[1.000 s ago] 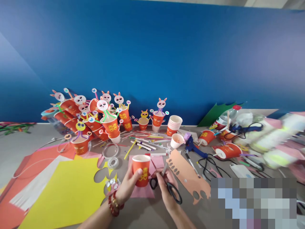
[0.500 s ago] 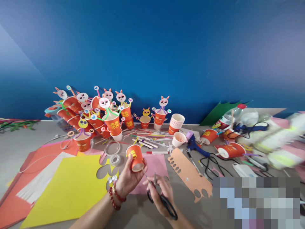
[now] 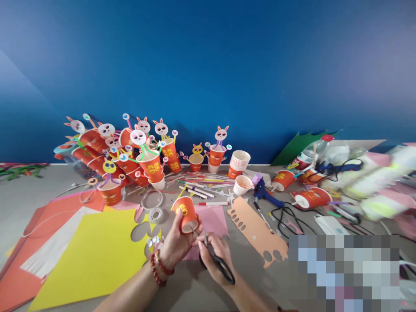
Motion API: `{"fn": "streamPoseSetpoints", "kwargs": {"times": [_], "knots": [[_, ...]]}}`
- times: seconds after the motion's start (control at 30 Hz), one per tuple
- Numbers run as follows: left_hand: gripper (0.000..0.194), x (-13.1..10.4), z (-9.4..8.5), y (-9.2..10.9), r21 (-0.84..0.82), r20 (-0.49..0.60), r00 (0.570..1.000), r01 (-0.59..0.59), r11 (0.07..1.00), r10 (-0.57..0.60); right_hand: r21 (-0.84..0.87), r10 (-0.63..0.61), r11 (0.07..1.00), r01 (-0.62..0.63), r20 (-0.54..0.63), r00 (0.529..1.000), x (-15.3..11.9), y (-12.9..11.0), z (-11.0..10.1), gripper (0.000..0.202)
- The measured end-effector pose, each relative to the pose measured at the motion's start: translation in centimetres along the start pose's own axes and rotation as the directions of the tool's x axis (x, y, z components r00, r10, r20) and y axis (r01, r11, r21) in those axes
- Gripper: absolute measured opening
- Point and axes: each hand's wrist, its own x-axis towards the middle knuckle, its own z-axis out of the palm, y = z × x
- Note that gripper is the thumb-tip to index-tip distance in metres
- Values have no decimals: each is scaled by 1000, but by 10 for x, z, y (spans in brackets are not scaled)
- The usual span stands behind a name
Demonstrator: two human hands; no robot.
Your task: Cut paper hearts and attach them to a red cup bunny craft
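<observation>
An orange paper cup (image 3: pixel 186 212) with yellow lettering is wrapped by the fingers of my left hand (image 3: pixel 177 245), its white base tilted down toward the right. My right hand (image 3: pixel 216 255) grips black-handled scissors (image 3: pixel 224 269), whose blades are apart. One blade tip meets the cup's base; whether it has gone in cannot be made out. Under both hands lies a pink sheet (image 3: pixel 212 220). A red beaded bracelet (image 3: pixel 156 271) circles my left wrist.
Yellow paper (image 3: pixel 87 255) covers the left front. Decorated cups (image 3: pixel 151 167) crowd the back left. A cup stack (image 3: pixel 239 162) stands behind pens (image 3: pixel 198 190). Right of my hands are peach paper (image 3: pixel 256 232), a blue glue gun (image 3: pixel 268 197) with black cable, and tipped cups (image 3: pixel 313 197).
My right hand with the scissors has moved up and left, closer to the cup's base. The cup is turned slightly. The whole view has shifted a little.
</observation>
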Motion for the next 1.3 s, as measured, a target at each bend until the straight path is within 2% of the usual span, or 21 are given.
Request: {"fn": "streamPoseSetpoints", "kwargs": {"times": [0.23, 0.43, 0.7, 0.83, 1.03, 1.3], "knots": [[45, 0, -2, -2, 48, 53, 998, -26, 998, 23, 99, 0, 995, 2, -14, 1000, -7, 25, 22, 22], [42, 2, -7, -1, 27, 76, 997, -12, 1000, 10, 178, 22, 984, -25, 22, 1000, -5, 23, 19, 20], [43, 1, -6, 0, 47, 85, 996, -11, 999, 7, 144, 9, 990, -12, 19, 1000, -4, 20, 18, 22], [45, 0, -3, 0, 47, 66, 998, -5, 999, 2, 134, -15, 991, 15, -4, 1000, -3, 18, 17, 19], [36, 2, -1, -4, -10, 40, 998, -40, 999, 40, 119, -78, 990, 77, 1, 997, -3, 23, 19, 17], [36, 4, -5, -7, 14, 11, 996, -89, 996, 89, 126, -7, 992, 4, 21, 1000, -7, 24, 22, 21]]}}
